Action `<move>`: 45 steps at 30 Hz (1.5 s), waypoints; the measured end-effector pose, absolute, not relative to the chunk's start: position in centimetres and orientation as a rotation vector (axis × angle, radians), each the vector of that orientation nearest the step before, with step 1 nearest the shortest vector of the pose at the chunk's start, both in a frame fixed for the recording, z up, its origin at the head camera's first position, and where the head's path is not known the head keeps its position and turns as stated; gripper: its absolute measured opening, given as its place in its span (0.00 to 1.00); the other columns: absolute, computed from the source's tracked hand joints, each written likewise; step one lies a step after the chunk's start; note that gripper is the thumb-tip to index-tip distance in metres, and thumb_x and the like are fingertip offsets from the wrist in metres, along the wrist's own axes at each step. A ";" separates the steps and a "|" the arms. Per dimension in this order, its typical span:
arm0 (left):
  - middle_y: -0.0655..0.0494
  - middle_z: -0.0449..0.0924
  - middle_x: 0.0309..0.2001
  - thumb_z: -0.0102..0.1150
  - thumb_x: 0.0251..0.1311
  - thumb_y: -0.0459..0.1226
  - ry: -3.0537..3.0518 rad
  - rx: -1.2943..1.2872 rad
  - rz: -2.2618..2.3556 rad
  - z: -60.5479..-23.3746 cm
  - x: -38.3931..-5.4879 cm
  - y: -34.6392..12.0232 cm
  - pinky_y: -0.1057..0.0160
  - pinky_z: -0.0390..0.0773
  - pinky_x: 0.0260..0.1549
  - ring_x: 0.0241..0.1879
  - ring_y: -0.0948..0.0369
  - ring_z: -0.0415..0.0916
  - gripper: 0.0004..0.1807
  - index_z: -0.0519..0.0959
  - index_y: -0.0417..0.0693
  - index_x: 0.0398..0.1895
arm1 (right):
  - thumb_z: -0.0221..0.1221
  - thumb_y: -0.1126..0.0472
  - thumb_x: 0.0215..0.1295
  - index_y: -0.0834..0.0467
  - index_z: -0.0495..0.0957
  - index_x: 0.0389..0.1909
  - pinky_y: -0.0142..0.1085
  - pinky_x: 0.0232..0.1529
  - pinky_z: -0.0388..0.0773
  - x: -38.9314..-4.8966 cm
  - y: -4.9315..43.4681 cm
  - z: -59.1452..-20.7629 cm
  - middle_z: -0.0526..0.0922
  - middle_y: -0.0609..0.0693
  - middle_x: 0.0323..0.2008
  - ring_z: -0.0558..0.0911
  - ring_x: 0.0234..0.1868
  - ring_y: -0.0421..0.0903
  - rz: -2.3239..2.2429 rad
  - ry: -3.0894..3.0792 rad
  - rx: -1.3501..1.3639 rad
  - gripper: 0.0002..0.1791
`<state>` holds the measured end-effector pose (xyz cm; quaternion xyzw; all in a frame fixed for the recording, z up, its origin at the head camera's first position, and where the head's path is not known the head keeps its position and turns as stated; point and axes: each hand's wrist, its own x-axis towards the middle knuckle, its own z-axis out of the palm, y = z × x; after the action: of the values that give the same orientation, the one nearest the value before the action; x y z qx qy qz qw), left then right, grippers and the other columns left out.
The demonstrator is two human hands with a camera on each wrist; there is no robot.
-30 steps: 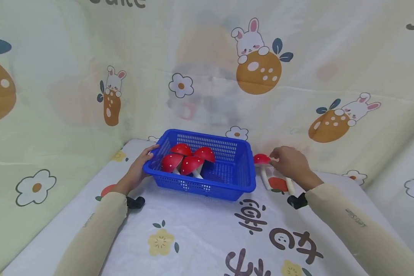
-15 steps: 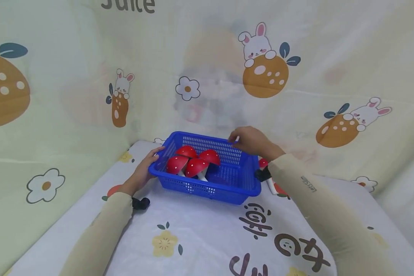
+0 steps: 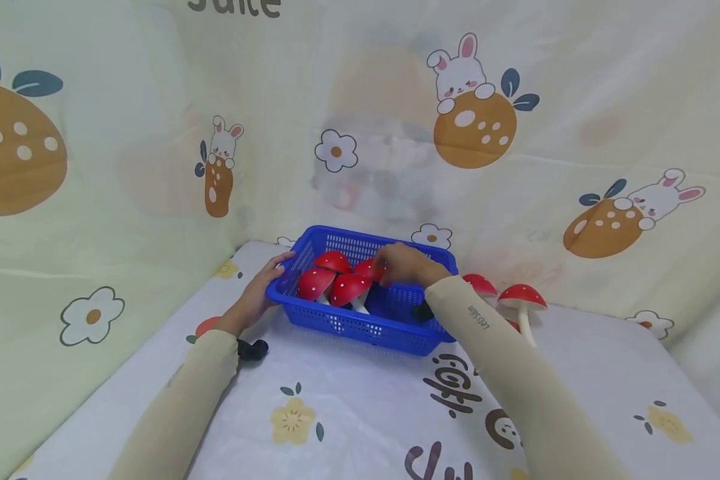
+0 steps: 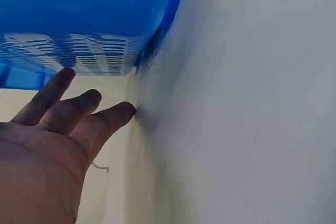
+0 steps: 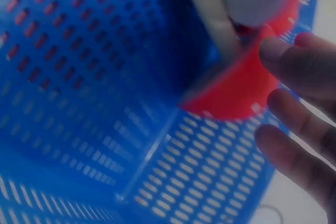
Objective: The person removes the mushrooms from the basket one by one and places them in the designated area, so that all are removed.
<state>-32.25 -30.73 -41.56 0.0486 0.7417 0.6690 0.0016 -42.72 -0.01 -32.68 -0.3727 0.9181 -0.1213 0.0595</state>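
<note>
Several toy mushrooms with red, white-dotted caps, such as the front mushroom point(image 3: 351, 289), lie in the left half of a blue plastic basket point(image 3: 360, 335). My left hand point(image 3: 263, 287) touches the basket's left end; in the left wrist view its extended fingers point(image 4: 71, 109) lie beside the slotted wall. My right hand point(image 3: 405, 263) reaches inside, over the rear right mushroom point(image 3: 367, 269). In the right wrist view the spread fingers point(image 5: 302, 156) stand close to that red cap point(image 5: 236, 90); whether they touch it I cannot tell.
Right of the basket, a mushroom point(image 3: 522, 297) stands on the white patterned tablecloth point(image 3: 348, 400). Another red cap point(image 3: 480, 285) shows beside it, partly behind my right sleeve. A printed cloth wall point(image 3: 384, 100) rises directly behind the basket.
My right hand has left a mushroom outside the basket and moved left over the rim, down to the mushrooms inside. The left hand stays at the basket's left end.
</note>
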 end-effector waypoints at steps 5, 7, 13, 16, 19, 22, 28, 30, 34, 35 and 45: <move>0.51 0.46 0.79 0.33 0.75 0.53 2.316 0.157 2.107 -41.4 -32.2 -30.7 0.34 0.63 0.66 0.76 0.41 0.48 0.26 0.54 0.72 0.75 | 0.70 0.66 0.55 0.53 0.78 0.43 0.38 0.49 0.83 -42.3 -1.0 -34.0 0.82 0.49 0.40 0.80 0.44 0.46 -0.395 2.734 -1.151 0.16; 0.51 0.46 0.79 0.32 0.76 0.53 2.319 0.164 2.102 -41.5 -32.2 -30.7 0.34 0.63 0.66 0.76 0.41 0.48 0.26 0.54 0.72 0.75 | 0.69 0.66 0.56 0.53 0.77 0.41 0.37 0.47 0.83 -42.1 -1.3 -34.2 0.82 0.49 0.38 0.80 0.42 0.46 -0.413 2.737 -1.178 0.14; 0.53 0.47 0.78 0.34 0.75 0.54 2.323 0.150 2.104 -41.7 -32.3 -30.8 0.35 0.64 0.65 0.76 0.42 0.49 0.25 0.55 0.75 0.74 | 0.66 0.63 0.61 0.53 0.82 0.41 0.38 0.48 0.83 -42.0 -1.4 -34.5 0.85 0.48 0.39 0.81 0.42 0.45 -0.420 2.848 -1.240 0.08; 0.53 0.46 0.79 0.34 0.75 0.54 2.338 0.162 2.091 -41.6 -32.4 -30.7 0.34 0.64 0.65 0.76 0.42 0.48 0.26 0.54 0.75 0.75 | 0.66 0.62 0.62 0.54 0.84 0.40 0.37 0.46 0.83 -42.1 -1.4 -34.5 0.86 0.49 0.39 0.81 0.41 0.45 -0.433 2.883 -1.226 0.07; 0.53 0.46 0.79 0.34 0.75 0.54 2.352 0.165 2.079 -41.6 -32.4 -30.6 0.34 0.63 0.65 0.77 0.42 0.48 0.26 0.54 0.75 0.75 | 0.66 0.62 0.61 0.55 0.85 0.37 0.35 0.41 0.83 -42.1 -1.3 -34.5 0.85 0.48 0.35 0.80 0.36 0.44 -0.479 2.899 -1.211 0.04; 0.53 0.46 0.79 0.34 0.75 0.54 2.344 0.169 2.083 -41.6 -32.5 -30.6 0.34 0.63 0.65 0.77 0.42 0.48 0.26 0.54 0.75 0.75 | 0.65 0.62 0.60 0.56 0.85 0.33 0.34 0.36 0.82 -41.8 -1.0 -34.4 0.85 0.48 0.32 0.80 0.32 0.43 -0.540 2.915 -1.194 0.02; 0.51 0.46 0.79 0.32 0.75 0.54 2.349 0.164 2.087 -41.6 -32.4 -30.8 0.33 0.63 0.65 0.76 0.40 0.48 0.26 0.55 0.74 0.75 | 0.64 0.62 0.60 0.59 0.84 0.35 0.35 0.33 0.83 -40.9 0.5 -33.1 0.86 0.51 0.32 0.82 0.30 0.44 -0.741 3.016 -1.065 0.05; 0.51 0.46 0.79 0.32 0.75 0.54 2.353 0.170 2.079 -41.6 -32.5 -30.7 0.33 0.63 0.65 0.76 0.40 0.48 0.26 0.55 0.74 0.75 | 0.65 0.61 0.59 0.60 0.84 0.36 0.38 0.34 0.84 -40.7 1.7 -32.4 0.86 0.53 0.33 0.82 0.31 0.46 -0.845 3.095 -0.980 0.07; 0.53 0.46 0.79 0.33 0.75 0.54 2.364 0.173 2.071 -41.6 -32.5 -30.7 0.33 0.64 0.65 0.76 0.41 0.48 0.26 0.55 0.75 0.75 | 0.65 0.59 0.59 0.63 0.84 0.37 0.43 0.36 0.85 -40.5 4.7 -30.7 0.87 0.57 0.34 0.83 0.32 0.51 -1.055 3.248 -0.811 0.10; 0.53 0.46 0.79 0.33 0.75 0.54 2.368 0.178 2.069 -41.7 -32.5 -30.7 0.33 0.64 0.65 0.76 0.41 0.48 0.26 0.55 0.75 0.75 | 0.65 0.59 0.59 0.63 0.84 0.37 0.44 0.36 0.85 -40.5 5.6 -30.3 0.87 0.58 0.34 0.83 0.32 0.51 -1.086 3.283 -0.762 0.11; 0.52 0.44 0.79 0.33 0.75 0.55 2.379 0.215 2.056 -42.0 -32.6 -31.0 0.32 0.63 0.64 0.77 0.40 0.46 0.26 0.54 0.74 0.75 | 0.63 0.56 0.63 0.66 0.81 0.39 0.29 0.26 0.75 -39.4 17.8 -28.3 0.85 0.64 0.38 0.81 0.33 0.55 -1.140 3.495 -0.342 0.15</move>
<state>-32.64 -31.01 -42.00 0.0682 0.7548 0.6523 -0.0047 -39.40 17.79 -28.26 -0.0892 0.9109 -0.2972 -0.2720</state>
